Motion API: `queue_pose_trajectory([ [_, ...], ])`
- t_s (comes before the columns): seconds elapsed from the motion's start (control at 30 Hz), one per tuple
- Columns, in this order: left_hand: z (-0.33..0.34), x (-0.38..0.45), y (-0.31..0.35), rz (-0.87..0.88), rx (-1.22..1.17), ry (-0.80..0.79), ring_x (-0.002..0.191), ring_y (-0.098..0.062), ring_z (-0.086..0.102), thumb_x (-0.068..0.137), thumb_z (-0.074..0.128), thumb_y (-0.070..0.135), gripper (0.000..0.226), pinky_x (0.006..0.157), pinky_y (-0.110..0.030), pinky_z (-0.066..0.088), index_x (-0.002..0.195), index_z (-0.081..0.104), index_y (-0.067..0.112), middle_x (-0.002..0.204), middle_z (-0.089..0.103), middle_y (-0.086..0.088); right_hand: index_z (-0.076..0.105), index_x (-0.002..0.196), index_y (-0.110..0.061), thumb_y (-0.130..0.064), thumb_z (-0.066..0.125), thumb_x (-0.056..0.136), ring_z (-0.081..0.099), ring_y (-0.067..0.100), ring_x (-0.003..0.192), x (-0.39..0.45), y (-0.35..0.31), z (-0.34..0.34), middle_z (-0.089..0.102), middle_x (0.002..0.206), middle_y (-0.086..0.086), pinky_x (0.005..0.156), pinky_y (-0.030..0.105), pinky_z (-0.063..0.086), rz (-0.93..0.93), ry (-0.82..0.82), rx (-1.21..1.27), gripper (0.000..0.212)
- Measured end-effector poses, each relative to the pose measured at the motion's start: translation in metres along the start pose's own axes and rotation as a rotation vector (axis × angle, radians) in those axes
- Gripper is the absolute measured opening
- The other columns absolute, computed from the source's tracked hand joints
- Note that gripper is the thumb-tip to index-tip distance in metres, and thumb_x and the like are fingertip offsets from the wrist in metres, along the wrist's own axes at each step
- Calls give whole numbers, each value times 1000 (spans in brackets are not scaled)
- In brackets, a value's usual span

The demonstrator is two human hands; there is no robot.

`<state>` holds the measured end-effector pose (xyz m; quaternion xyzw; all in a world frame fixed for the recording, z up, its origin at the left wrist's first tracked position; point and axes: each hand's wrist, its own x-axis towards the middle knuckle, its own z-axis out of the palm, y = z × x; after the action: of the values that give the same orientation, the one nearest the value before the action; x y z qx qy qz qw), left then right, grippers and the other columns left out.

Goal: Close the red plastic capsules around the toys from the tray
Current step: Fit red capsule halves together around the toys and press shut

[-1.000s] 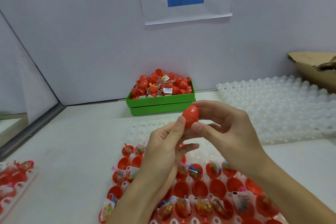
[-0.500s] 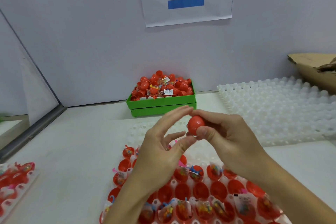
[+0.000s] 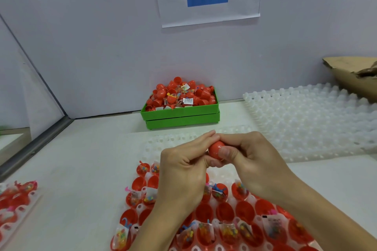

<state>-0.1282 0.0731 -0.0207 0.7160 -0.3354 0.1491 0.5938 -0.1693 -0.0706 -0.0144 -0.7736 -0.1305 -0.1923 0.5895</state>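
Two hands meet above the near tray [image 3: 140, 208], gripping one closed red capsule [image 3: 216, 150] between them: the left hand [image 3: 181, 171] curls its fingers onto the capsule's left side, and the right hand [image 3: 247, 161] wraps it from the right with the thumb across its front. Only a rounded end of the capsule shows, so its long axis is hard to judge; it seems to run left to right between the palms. Below, the tray holds rows of open red halves, some with bagged toys [image 3: 150, 196]; wrists hide part of it, so no exact count is possible. One green bin [image 3: 182, 115] heaped with capsules stands against the back wall. One white empty tray [image 3: 318, 120] lies at the right, another filled tray [image 3: 18, 204] at the left edge. Bare tabletop [image 3: 87, 161] lies open between the left tray and the near one
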Motion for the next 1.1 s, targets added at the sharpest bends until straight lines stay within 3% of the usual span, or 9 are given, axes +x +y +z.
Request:
queue_pose_trajectory([
  [0.1,-1,2,1,-10,-61,-13,107,1,66,74,64,-26,62,78,-21,58,110,71,25,116,72,5,74,92,-2,-10,56,84,66,18,79,1,-5,0,72,81,11,80,39,58,-17,50,14,21],
  [0.17,-4,4,3,-46,-142,-45,113,2,63,78,64,-23,56,78,-18,58,110,73,23,118,71,11,74,99,-13,-10,62,83,71,26,89,1,-9,0,74,91,11,83,37,58,-13,59,53,21],
  [0.27,-8,6,5,-99,-211,-60,115,1,61,80,71,-11,48,81,-12,54,107,74,28,118,70,16,73,109,-27,-7,73,84,73,15,91,1,-11,-4,76,97,-1,84,26,58,26,40,67,32],
  [0.33,-7,6,5,-126,-201,-72,116,0,62,80,70,-13,53,82,-13,53,108,72,32,115,71,17,69,117,-25,-5,71,86,72,11,94,0,-11,-8,76,100,-5,87,22,56,67,63,89,37],
  [0.5,-6,5,3,-159,-242,-125,115,-4,63,81,71,-9,51,85,-17,54,115,70,28,113,72,15,73,103,-26,4,68,85,74,12,87,2,-13,-9,78,94,-2,76,19,56,105,180,170,35],
  [0.67,-3,4,5,-305,-503,-149,108,-20,69,81,73,19,39,84,-27,57,120,70,18,111,74,-3,76,95,-20,11,73,76,74,15,83,2,-13,-13,77,90,1,72,18,56,168,195,243,37],
  [0.8,-2,5,3,-353,-449,-103,97,-19,73,72,75,21,43,78,-23,58,115,71,16,102,77,-2,71,99,-19,13,71,77,74,11,84,2,-11,-13,78,87,-2,73,17,55,181,178,188,39],
  [0.93,-4,6,2,-365,-406,-88,95,-17,73,68,78,25,46,81,-25,58,113,71,21,101,77,0,71,98,-13,18,70,77,75,12,84,3,-7,-11,78,87,1,73,17,56,168,193,218,37],
  [1.1,0,5,6,-219,-191,-1,94,-4,71,79,78,6,34,76,-14,55,105,73,26,96,76,14,74,106,-15,13,65,84,70,11,102,1,-7,-6,76,103,-1,86,23,56,142,160,123,36],
])
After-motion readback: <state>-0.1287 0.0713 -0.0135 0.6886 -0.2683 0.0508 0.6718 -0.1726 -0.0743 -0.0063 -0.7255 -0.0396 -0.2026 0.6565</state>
